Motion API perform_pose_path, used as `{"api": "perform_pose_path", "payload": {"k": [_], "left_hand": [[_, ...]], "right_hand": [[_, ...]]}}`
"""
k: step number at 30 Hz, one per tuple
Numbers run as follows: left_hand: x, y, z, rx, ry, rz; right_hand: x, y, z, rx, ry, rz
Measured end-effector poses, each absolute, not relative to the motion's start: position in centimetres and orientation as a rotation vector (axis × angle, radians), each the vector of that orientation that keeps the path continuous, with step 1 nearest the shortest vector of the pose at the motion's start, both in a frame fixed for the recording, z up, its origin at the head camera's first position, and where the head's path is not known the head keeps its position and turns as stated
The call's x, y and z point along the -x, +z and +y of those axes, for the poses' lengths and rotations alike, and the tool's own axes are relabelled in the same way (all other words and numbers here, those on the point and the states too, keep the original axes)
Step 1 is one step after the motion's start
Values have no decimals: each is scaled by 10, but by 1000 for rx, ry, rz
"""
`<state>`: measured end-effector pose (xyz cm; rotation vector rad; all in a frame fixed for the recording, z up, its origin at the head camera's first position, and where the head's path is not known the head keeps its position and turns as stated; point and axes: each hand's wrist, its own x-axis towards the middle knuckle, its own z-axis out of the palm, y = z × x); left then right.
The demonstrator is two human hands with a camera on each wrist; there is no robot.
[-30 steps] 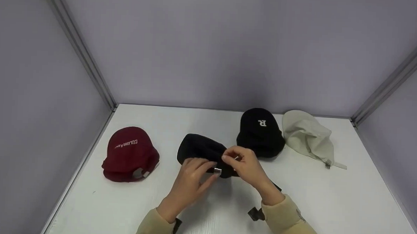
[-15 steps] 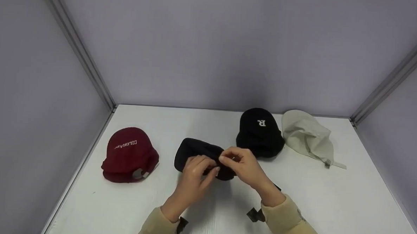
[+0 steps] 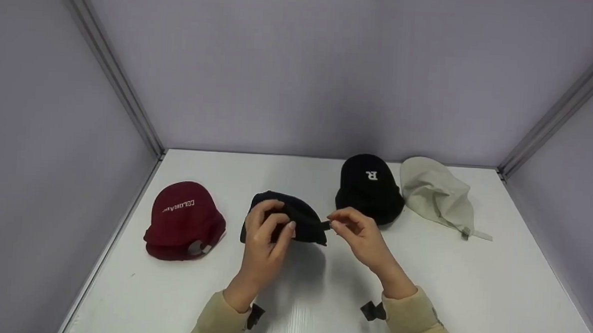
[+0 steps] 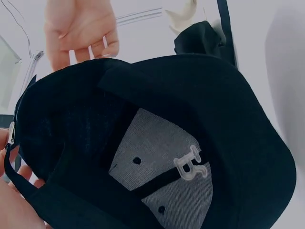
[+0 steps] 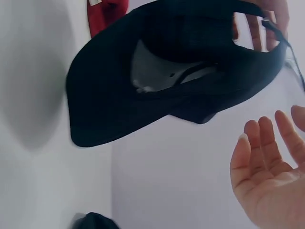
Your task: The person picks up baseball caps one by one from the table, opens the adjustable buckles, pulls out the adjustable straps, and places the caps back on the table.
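A black baseball cap (image 3: 301, 219) is held above the table, its hollow inside showing in the left wrist view along with the back of a stitched letter (image 4: 190, 164). My left hand (image 3: 263, 237) grips the cap's back edge; in the left wrist view its fingers are at the strap's metal buckle (image 4: 12, 133). To the right of the cap, my right hand (image 3: 363, 237) pinches the end of the black strap (image 3: 326, 225) between thumb and forefinger. Its other fingers are loosely spread in the right wrist view. The cap partly hides the left fingertips there.
On the white table (image 3: 446, 283), a dark red cap (image 3: 184, 221) lies at left. A second black cap (image 3: 368, 189) with a white R sits behind my right hand, beside a cream cap (image 3: 438, 192). Grey panels (image 3: 300, 71) enclose the back and sides.
The black cap has turned and shifted slightly left, with my left hand moving left too. My right hand has moved right, and the strap end now shows stretched between cap and fingers.
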<state>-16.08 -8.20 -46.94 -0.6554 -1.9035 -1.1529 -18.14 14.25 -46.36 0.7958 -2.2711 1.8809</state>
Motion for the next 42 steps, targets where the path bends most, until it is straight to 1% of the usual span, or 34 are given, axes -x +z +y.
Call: {"api": "perform_pose_path", "payload": {"k": [5,11,23,33,38,42], "left_hand": [[162,-469,-85,639,-1195,-1908],[163,-470,-86,614,-1257,-1940],[166,-477,-84,582,-1381,-1910],[167,-478,-86,594,-1417,-1902],[167,-479,-88,572,-1317,-1925],[168,-479,-89,586,-1069,-1892]], "right_hand": [[172,-457,135,-909,1801,-2299],[168,-455,125,-969,1708,-2304],[170,-456,110,-970,1683,-2287],[172,-459,104,-878,1776,-2277],[174,-461,105,-850,1840,-2254],[175,-461,105,-842,1870,-2201]]}}
